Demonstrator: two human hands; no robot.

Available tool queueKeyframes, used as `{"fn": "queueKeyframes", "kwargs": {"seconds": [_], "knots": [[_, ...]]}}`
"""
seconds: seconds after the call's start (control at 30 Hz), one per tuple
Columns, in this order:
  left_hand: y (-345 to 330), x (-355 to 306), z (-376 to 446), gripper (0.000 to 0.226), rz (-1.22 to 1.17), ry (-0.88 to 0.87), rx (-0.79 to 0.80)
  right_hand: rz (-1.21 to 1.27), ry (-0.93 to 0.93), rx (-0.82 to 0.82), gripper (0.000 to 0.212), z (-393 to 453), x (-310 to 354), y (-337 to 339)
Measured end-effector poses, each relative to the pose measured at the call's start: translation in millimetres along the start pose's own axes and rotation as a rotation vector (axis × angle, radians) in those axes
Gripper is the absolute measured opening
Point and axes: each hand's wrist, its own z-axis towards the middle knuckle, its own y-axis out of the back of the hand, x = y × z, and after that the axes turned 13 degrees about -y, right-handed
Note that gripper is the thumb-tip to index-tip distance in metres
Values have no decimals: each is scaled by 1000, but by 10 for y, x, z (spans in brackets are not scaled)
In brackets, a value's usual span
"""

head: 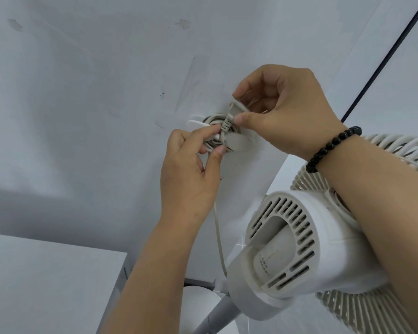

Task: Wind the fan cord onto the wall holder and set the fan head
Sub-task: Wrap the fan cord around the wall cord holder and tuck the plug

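One wall holder (198, 123) is stuck to the wall (82, 92), with a single cord (217, 225) coiled on it and one loose run hanging below it. Just left of the holder's centre, the left hand (188, 174) pinches the coil between thumb and fingers. Just right of the holder, the right hand (282, 112) is closed on the one plug (235, 109), thumb pressed at its ribbed neck. The cord looks light and limp, likely to spring loose, so grip by the stiff plug body. Below and right of the holder sits one fan head (307, 251), light plastic, untouched; hold it by the motor housing.
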Motion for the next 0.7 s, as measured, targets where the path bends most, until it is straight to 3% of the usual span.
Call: {"fn": "queueKeyframes", "kwargs": {"seconds": [0.2,0.33,0.47,0.7], "knots": [[-62,-42,-40,32,-38,-1,-92,89,-106,95,30,-2,-8,13],[-68,0,-71,44,-18,-6,-93,13,-78,68,29,-5,6,1],[-103,-45,-96,39,19,-20,-142,1,-84,58,26,-18,31,4],[-101,-150,-52,30,-179,268,-323,-76,-76,80,26,-17,33,-14]]}}
